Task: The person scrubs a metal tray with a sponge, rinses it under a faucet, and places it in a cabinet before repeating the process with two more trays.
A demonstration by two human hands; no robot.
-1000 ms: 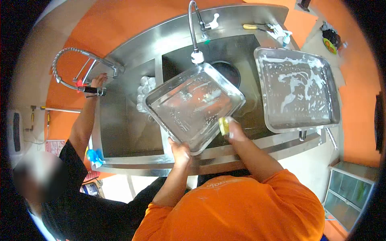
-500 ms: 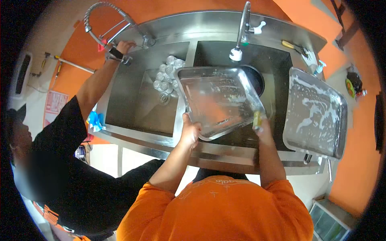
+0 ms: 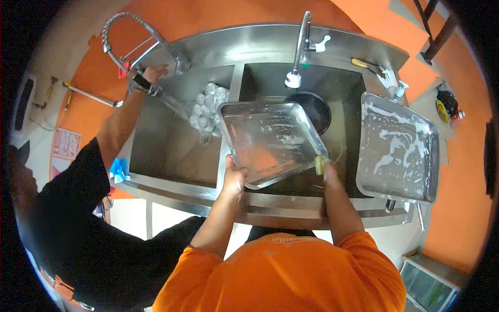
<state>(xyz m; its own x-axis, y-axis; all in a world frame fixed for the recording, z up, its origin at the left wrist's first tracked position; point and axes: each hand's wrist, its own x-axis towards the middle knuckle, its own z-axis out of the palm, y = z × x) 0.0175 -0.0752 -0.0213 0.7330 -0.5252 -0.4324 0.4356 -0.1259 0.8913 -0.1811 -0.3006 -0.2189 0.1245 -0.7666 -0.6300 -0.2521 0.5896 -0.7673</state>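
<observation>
My left hand (image 3: 235, 179) grips the lower left corner of a rectangular metal tray (image 3: 267, 140), tilted over the right basin of the sink. Streaks of foam mark its inner surface. At the tray's right edge, my right hand (image 3: 329, 171) is closed on a yellow-green sponge (image 3: 319, 165). A second metal tray (image 3: 399, 148), covered in white suds, rests at the right side of the sink. Below the faucet (image 3: 293, 79), a round black pan (image 3: 312, 112) sits in the right basin, partly hidden by the tray.
On the left, a co-worker's hand (image 3: 154, 74) is at a spray faucet (image 3: 141, 83), with water spraying into the left basin (image 3: 171, 156). Several clear glasses (image 3: 208, 106) stand there. A yellow-handled tool (image 3: 364, 64), a glove (image 3: 387, 82) and a pump bottle (image 3: 401, 89) lie at the back right.
The whole view has shifted a little. My right hand and the sponge remain along the tray's right edge. Water now sprays from the co-worker's faucet.
</observation>
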